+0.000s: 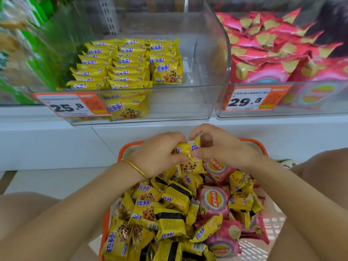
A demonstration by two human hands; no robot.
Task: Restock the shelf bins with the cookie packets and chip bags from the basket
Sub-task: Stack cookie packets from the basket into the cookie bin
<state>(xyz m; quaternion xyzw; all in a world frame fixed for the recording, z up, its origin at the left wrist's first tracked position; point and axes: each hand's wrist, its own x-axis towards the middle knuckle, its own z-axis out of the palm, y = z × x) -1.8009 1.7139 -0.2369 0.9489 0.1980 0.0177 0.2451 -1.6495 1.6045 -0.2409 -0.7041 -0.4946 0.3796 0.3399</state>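
Left hand (pixel 156 155), right hand (pixel 224 147) seemingly pinch cookie packets (pixel 185 150) above basket (pixel 128 146).

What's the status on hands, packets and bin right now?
Left hand and right hand both grip yellow foil cookie packets over orange plastic basket. Clear plastic cookie bin part filled, room at right. Nothing blocking.
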